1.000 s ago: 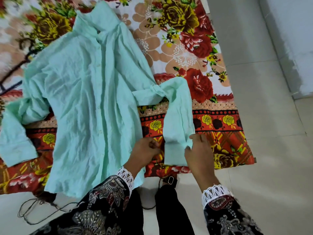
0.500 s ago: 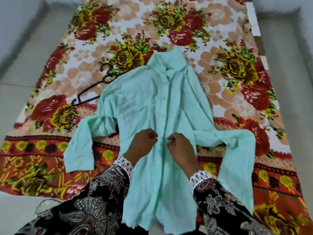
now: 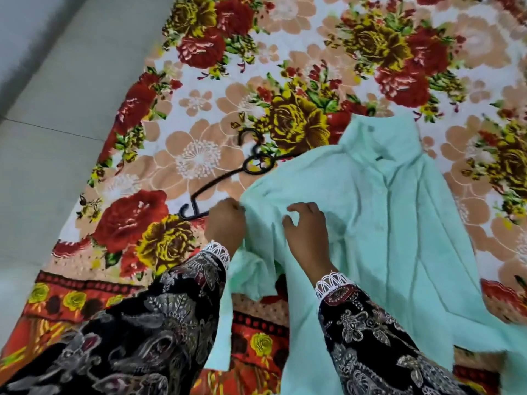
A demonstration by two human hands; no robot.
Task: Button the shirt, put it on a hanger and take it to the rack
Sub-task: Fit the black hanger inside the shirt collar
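Shirt (image 3: pixel 399 223), mint green and wrinkled, lies spread front-up on a floral blanket (image 3: pixel 199 104) printed with red and yellow roses, its collar pointing away from the person and its button placket running down the middle. A black hanger (image 3: pixel 228 175) lies on the blanket just beside the shirt's shoulder, its hook curling away from the shirt and one arm end slipping under the fabric edge. The left hand (image 3: pixel 226 223) is curled into a fist at the shirt's shoulder edge, apparently gripping the cloth there, close to the hanger's lower end. The right hand (image 3: pixel 306 232) rests on the shirt beside the left, fingers bent and pinching up a small fold of fabric. One sleeve hangs crumpled below the hands, toward the person. Dark patterned sleeves (image 3: pixel 370 337) with white lace cuffs cover both forearms. Grey tiled floor (image 3: pixel 57 124) borders the blanket on the hanger's side.
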